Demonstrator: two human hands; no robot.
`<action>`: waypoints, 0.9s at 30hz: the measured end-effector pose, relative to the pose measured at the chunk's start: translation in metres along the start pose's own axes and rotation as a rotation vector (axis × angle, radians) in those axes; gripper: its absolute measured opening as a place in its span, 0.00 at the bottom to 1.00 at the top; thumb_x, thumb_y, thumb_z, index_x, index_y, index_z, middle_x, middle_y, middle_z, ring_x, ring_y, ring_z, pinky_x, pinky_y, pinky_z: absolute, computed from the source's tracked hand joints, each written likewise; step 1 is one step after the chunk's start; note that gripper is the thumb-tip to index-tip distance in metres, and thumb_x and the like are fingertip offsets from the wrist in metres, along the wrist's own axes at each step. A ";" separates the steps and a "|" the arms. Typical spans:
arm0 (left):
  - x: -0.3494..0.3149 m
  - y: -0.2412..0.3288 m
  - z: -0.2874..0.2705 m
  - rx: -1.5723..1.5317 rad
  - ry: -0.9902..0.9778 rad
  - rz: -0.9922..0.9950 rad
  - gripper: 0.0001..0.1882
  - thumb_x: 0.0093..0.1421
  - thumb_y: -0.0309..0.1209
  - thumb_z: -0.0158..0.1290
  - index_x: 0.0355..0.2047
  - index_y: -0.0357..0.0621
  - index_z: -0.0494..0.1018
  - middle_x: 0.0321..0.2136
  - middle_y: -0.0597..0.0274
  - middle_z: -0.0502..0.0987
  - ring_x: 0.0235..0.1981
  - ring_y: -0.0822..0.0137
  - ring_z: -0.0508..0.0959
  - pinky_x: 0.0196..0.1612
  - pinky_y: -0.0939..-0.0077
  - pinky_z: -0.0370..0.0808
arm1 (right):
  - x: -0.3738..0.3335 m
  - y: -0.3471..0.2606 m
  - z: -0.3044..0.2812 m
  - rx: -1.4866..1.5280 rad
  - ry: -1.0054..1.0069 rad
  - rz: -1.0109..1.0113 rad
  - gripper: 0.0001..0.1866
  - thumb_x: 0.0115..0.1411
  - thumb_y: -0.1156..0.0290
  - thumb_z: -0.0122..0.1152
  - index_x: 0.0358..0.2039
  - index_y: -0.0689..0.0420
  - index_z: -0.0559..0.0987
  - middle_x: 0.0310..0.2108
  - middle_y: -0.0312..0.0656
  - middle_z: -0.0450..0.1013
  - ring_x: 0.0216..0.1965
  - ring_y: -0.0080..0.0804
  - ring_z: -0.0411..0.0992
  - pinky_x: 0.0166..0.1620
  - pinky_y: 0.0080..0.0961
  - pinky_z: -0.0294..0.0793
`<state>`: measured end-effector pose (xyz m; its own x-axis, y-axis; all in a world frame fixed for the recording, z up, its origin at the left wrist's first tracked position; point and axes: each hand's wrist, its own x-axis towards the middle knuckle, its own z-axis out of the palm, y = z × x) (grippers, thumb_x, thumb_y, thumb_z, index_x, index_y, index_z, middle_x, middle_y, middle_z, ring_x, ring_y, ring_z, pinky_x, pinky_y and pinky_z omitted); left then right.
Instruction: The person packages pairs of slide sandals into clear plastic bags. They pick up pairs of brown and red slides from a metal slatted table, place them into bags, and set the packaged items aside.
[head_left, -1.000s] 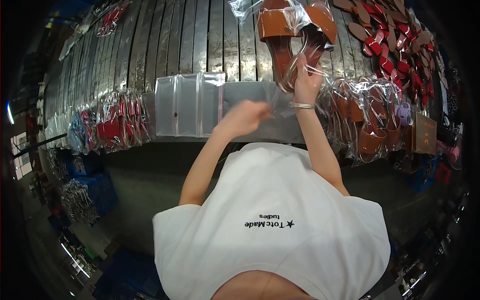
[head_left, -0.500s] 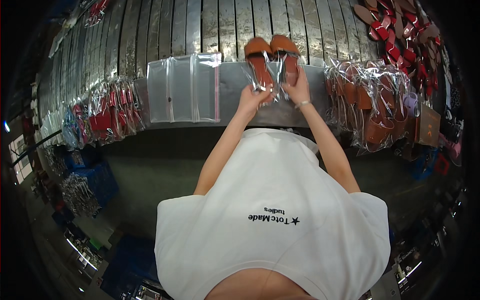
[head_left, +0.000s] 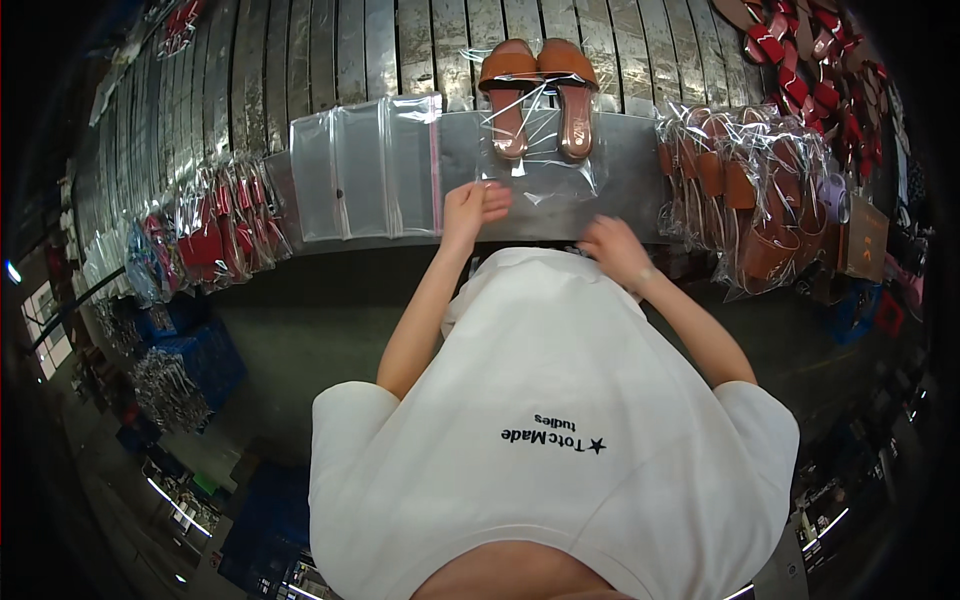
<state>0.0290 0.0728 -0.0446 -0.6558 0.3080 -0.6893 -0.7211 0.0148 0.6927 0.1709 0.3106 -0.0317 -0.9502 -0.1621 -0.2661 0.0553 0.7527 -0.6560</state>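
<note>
Resting hands (head_left: pixel 545 228) on bagged sandals (head_left: pixel 538 95)

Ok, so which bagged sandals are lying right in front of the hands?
The brown pair in the clear bag at the table's middle, soles up, directly beyond both hands; the other bagged pairs sit piled at the far left and right.
</note>
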 end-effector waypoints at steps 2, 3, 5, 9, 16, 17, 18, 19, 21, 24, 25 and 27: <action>-0.008 -0.004 -0.006 0.099 -0.035 -0.024 0.17 0.64 0.33 0.39 0.41 0.28 0.69 0.37 0.48 0.76 0.36 0.61 0.79 0.36 0.76 0.78 | -0.014 0.001 -0.007 0.095 -0.029 0.254 0.09 0.52 0.68 0.60 0.26 0.59 0.72 0.27 0.44 0.68 0.33 0.43 0.68 0.39 0.36 0.66; -0.007 -0.006 -0.006 0.094 -0.017 -0.014 0.17 0.65 0.33 0.39 0.40 0.28 0.69 0.36 0.48 0.76 0.36 0.62 0.79 0.36 0.76 0.78 | -0.002 0.000 0.000 0.116 0.064 0.221 0.08 0.52 0.68 0.60 0.26 0.59 0.73 0.28 0.44 0.68 0.33 0.44 0.68 0.38 0.37 0.67; -0.006 -0.009 -0.002 0.112 0.001 0.000 0.17 0.65 0.33 0.39 0.40 0.28 0.70 0.35 0.49 0.77 0.36 0.62 0.79 0.36 0.76 0.78 | 0.048 -0.043 0.002 0.207 0.190 0.182 0.09 0.51 0.67 0.61 0.26 0.59 0.75 0.28 0.44 0.69 0.32 0.44 0.68 0.38 0.37 0.67; -0.005 -0.005 -0.002 0.119 0.003 0.046 0.17 0.65 0.33 0.38 0.38 0.28 0.70 0.33 0.50 0.77 0.35 0.63 0.79 0.36 0.77 0.78 | 0.108 -0.091 0.028 0.096 0.251 -0.112 0.09 0.49 0.65 0.59 0.27 0.57 0.75 0.28 0.43 0.69 0.36 0.41 0.68 0.42 0.33 0.67; -0.014 -0.007 -0.017 0.112 0.027 0.101 0.17 0.66 0.31 0.36 0.39 0.29 0.69 0.34 0.48 0.77 0.35 0.63 0.79 0.38 0.75 0.77 | -0.172 0.111 0.067 -0.223 -0.459 0.693 0.14 0.56 0.74 0.48 0.42 0.61 0.75 0.34 0.52 0.73 0.39 0.43 0.73 0.44 0.41 0.70; -0.012 -0.014 -0.026 0.160 0.065 0.154 0.17 0.66 0.31 0.36 0.40 0.29 0.69 0.34 0.48 0.77 0.35 0.63 0.79 0.38 0.75 0.77 | -0.170 0.113 0.065 -0.232 -0.507 0.662 0.15 0.55 0.76 0.47 0.44 0.61 0.73 0.34 0.53 0.73 0.38 0.45 0.73 0.43 0.41 0.70; -0.010 -0.014 -0.033 0.350 0.135 0.336 0.15 0.65 0.30 0.38 0.41 0.30 0.69 0.36 0.49 0.77 0.37 0.62 0.78 0.40 0.72 0.77 | -0.165 0.111 0.063 -0.240 -0.552 0.639 0.16 0.55 0.77 0.47 0.45 0.61 0.72 0.34 0.53 0.73 0.38 0.47 0.73 0.43 0.42 0.70; -0.013 -0.005 -0.031 0.573 0.199 0.641 0.12 0.63 0.28 0.42 0.42 0.33 0.69 0.36 0.50 0.77 0.39 0.60 0.78 0.42 0.71 0.75 | -0.128 0.091 0.043 -0.067 -0.305 0.529 0.19 0.54 0.79 0.46 0.48 0.61 0.70 0.36 0.54 0.72 0.40 0.49 0.72 0.44 0.42 0.70; -0.008 0.023 -0.026 1.111 0.210 1.024 0.11 0.61 0.26 0.45 0.42 0.36 0.69 0.37 0.50 0.76 0.39 0.58 0.78 0.42 0.71 0.74 | -0.040 0.028 -0.006 0.107 0.437 0.275 0.19 0.54 0.81 0.47 0.48 0.58 0.69 0.43 0.53 0.69 0.44 0.52 0.68 0.47 0.41 0.68; 0.008 0.036 -0.035 1.163 0.075 0.838 0.10 0.59 0.24 0.46 0.41 0.38 0.69 0.36 0.51 0.76 0.35 0.61 0.78 0.38 0.72 0.74 | 0.045 0.019 -0.055 -0.452 0.418 -0.407 0.10 0.55 0.74 0.50 0.38 0.56 0.74 0.44 0.48 0.69 0.45 0.44 0.70 0.45 0.34 0.70; 0.018 0.035 -0.037 1.105 0.008 0.707 0.09 0.59 0.24 0.47 0.40 0.38 0.69 0.35 0.52 0.76 0.34 0.63 0.78 0.36 0.73 0.74 | 0.051 0.039 -0.036 -0.267 0.325 -0.230 0.08 0.55 0.73 0.51 0.35 0.55 0.75 0.41 0.45 0.71 0.40 0.42 0.72 0.41 0.34 0.71; 0.045 0.032 -0.031 0.985 -0.129 0.455 0.09 0.58 0.24 0.47 0.39 0.39 0.69 0.35 0.53 0.76 0.31 0.66 0.78 0.33 0.73 0.74 | 0.069 0.050 -0.016 0.414 0.450 0.262 0.03 0.56 0.72 0.54 0.29 0.56 0.76 0.26 0.39 0.74 0.24 0.30 0.73 0.29 0.27 0.73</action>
<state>-0.0307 0.0578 -0.0600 -0.7459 0.5742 -0.3376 0.1162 0.6112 0.7829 0.1031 0.3470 -0.0718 -0.9198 0.3422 -0.1917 0.3297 0.4094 -0.8507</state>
